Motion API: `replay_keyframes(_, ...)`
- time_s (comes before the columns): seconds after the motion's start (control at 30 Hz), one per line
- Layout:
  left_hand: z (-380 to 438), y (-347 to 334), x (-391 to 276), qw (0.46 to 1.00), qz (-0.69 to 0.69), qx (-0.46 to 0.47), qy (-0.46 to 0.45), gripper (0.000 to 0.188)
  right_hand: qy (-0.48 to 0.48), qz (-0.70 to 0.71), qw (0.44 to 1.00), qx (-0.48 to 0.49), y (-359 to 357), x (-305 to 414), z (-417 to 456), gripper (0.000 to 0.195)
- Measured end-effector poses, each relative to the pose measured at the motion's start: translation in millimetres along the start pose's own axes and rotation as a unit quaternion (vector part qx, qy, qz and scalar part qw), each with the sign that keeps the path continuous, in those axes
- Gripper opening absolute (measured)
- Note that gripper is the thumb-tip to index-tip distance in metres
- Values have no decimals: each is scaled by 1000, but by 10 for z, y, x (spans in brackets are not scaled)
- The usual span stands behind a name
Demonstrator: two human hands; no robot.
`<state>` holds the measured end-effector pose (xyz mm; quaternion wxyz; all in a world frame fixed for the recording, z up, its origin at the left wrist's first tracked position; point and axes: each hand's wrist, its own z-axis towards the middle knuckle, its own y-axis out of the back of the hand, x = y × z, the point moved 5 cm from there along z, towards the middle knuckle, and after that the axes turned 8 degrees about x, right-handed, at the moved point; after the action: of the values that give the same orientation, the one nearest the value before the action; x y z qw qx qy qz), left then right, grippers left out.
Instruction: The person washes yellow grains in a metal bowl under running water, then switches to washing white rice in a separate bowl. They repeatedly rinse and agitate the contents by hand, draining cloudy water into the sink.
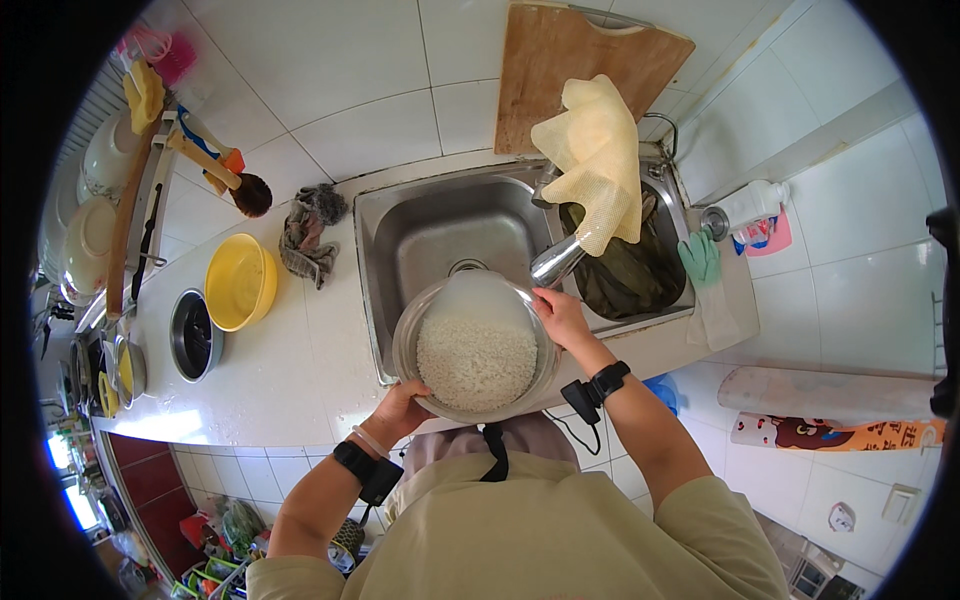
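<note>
A round metal bowl (403, 352) is held at the near edge of the stainless steel sink (442, 217), partly over the basin. White rice (476, 364) lies in it, with cloudy water (480, 296) gathered at the far side. My left hand (403, 407) grips the rim at the near left, thumb on top. On the right side my right hand (561, 319) holds the rim, its fingers close to the chrome faucet spout (559, 262). The bowl appears tilted away from me. Part of the sink drain (467, 265) shows just beyond the bowl.
Over the faucet hangs a yellow mesh cloth (592, 150). Dark material (630, 277) fills the right basin. A yellow bowl (240, 281), a dark-lined pan (193, 335) and a grey rag (306, 240) sit left; a green rubber glove (701, 259) lies right. A wooden cutting board (547, 67) leans behind.
</note>
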<state>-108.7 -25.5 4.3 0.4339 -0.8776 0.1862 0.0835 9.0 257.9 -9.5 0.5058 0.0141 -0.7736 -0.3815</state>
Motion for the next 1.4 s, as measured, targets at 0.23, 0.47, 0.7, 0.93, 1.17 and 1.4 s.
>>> replay_keyframes(0.23,-27,-70,-23,1000,5,-2,7,66,-11,7,1000,10,6,3,15,26)
replay_keyframes(0.47,-33,-57,-17,1000,9,-1,13,63,-6,-4,1000,13,-3,-14,34,27)
replay_keyframes(0.7,-33,-57,-17,1000,11,5,10,60,-9,-14,1000,20,2,-1,49,26)
replay_keyframes(0.93,-46,-92,-26,1000,13,-1,12,63,-7,-13,1000,25,4,7,61,27)
replay_keyframes(1.17,-66,-100,-34,1000,22,-17,13,62,-9,-6,999,33,-9,-16,85,28)
replay_keyframes(1.4,-65,-148,-53,1000,5,0,17,59,-2,-19,999,31,-18,-36,104,28)
